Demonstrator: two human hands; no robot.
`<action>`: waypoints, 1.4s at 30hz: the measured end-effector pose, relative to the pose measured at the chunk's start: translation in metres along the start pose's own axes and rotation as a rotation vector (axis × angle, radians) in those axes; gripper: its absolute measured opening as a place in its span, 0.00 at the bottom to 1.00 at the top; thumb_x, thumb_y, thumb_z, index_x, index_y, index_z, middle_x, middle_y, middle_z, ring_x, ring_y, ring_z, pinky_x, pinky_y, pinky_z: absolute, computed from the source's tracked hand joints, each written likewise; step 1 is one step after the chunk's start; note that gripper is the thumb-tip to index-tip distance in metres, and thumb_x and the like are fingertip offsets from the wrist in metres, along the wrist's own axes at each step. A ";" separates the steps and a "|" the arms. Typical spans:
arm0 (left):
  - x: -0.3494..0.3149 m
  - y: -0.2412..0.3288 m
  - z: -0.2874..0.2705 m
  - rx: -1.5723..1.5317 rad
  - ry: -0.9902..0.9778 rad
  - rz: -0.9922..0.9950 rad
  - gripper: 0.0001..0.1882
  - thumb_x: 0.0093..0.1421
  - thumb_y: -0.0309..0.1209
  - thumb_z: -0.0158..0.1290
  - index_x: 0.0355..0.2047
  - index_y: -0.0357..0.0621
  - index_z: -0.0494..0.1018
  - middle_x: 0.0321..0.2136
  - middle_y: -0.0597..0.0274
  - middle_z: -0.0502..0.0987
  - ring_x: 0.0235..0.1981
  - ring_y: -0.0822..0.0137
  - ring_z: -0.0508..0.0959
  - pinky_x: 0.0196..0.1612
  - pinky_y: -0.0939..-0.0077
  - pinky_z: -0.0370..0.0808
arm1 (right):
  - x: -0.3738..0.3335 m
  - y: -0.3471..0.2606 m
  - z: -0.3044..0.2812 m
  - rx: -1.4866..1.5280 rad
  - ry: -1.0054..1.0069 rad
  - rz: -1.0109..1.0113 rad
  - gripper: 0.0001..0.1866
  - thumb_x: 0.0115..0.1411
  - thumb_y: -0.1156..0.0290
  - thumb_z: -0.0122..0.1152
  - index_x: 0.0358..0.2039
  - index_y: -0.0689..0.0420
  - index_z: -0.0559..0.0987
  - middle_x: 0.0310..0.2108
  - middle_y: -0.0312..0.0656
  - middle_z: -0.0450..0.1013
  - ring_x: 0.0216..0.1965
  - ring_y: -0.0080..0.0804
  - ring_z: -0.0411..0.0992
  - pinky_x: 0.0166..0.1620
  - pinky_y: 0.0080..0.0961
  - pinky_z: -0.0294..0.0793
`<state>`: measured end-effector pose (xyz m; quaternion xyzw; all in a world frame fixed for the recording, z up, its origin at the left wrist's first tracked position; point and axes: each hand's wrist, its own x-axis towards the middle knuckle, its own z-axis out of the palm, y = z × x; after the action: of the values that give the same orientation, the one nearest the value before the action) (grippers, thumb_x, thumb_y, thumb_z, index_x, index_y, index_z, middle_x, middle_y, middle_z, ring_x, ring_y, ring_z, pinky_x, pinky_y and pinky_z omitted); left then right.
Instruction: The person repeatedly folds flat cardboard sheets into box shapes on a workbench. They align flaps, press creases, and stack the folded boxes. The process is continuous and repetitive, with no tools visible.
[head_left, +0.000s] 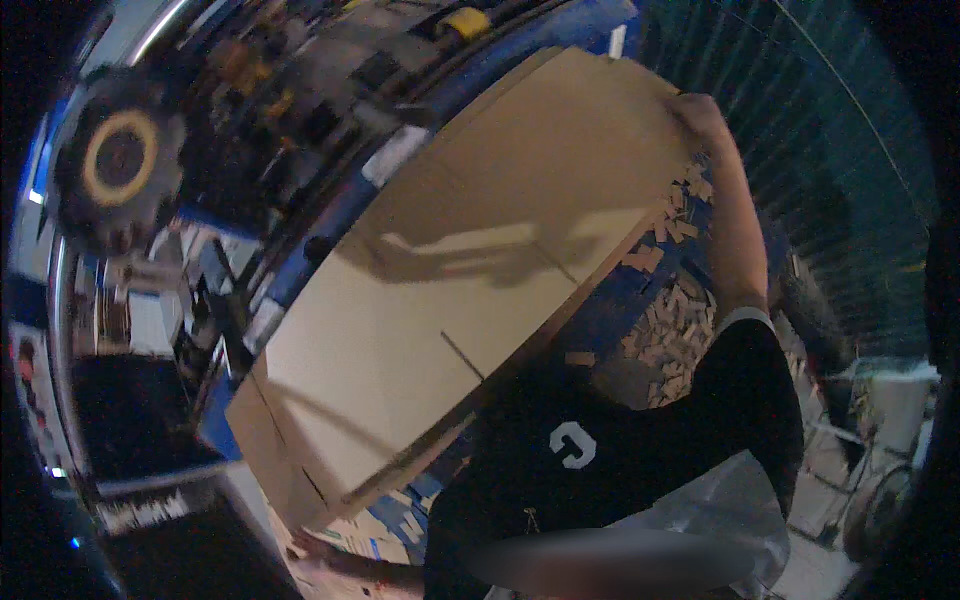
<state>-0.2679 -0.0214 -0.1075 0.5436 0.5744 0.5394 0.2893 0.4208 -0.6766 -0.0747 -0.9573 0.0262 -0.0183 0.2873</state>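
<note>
A large brown cardboard sheet (400, 340), cut with short slots along its long edges, lies slantwise in front of me, its edges suggesting more than one layer. At its far right corner my right hand (697, 115) is closed on the edge, the arm stretched out. My left hand (308, 548) is at the near left corner, in dim light; its fingers are partly hidden and blurred but seem to grip the cardboard. Shadows of an arm and of machine parts fall across the sheet.
A blue machine frame (340, 225) runs along the far side of the cardboard, with a round black wheel (120, 158) at left. Small cardboard scraps (675, 335) lie heaped on the right. A green corrugated wall (800, 150) and a wheeled cart (885, 500) stand beyond.
</note>
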 end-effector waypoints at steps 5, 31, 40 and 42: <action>0.025 -0.053 -0.011 0.129 -0.131 0.261 0.16 0.63 0.32 0.45 0.48 0.35 0.67 0.31 0.50 0.74 0.31 0.56 0.77 0.36 0.62 0.77 | -0.011 -0.053 -0.069 -0.073 0.072 -0.201 0.25 0.54 0.52 0.61 0.46 0.57 0.79 0.34 0.42 0.79 0.33 0.29 0.75 0.38 0.29 0.75; -0.143 0.090 0.040 0.193 -0.878 1.047 0.24 0.54 0.21 0.49 0.53 0.47 0.71 0.58 0.50 0.66 0.60 0.50 0.65 0.62 0.58 0.59 | -0.368 -0.239 0.117 -0.099 -0.119 -1.732 0.18 0.55 0.64 0.57 0.47 0.47 0.75 0.53 0.41 0.70 0.55 0.39 0.68 0.56 0.36 0.68; -0.136 0.110 0.054 0.474 -1.146 1.292 0.29 0.55 0.26 0.45 0.60 0.53 0.63 0.60 0.54 0.62 0.62 0.51 0.62 0.61 0.51 0.61 | -0.357 -0.227 0.131 -0.156 -0.022 -1.823 0.17 0.55 0.64 0.54 0.46 0.49 0.75 0.52 0.40 0.70 0.54 0.36 0.67 0.56 0.34 0.68; -0.129 0.115 0.066 0.373 -1.089 1.283 0.29 0.55 0.24 0.44 0.60 0.52 0.64 0.60 0.54 0.62 0.61 0.51 0.63 0.61 0.52 0.61 | -0.345 -0.243 0.132 -0.149 0.046 -1.852 0.17 0.55 0.64 0.54 0.46 0.49 0.75 0.52 0.39 0.71 0.53 0.36 0.68 0.55 0.34 0.68</action>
<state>-0.1402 -0.1421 -0.0496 0.9846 0.0169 0.1594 0.0697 0.0924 -0.3805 -0.0578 -0.6119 -0.7417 -0.2577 0.0951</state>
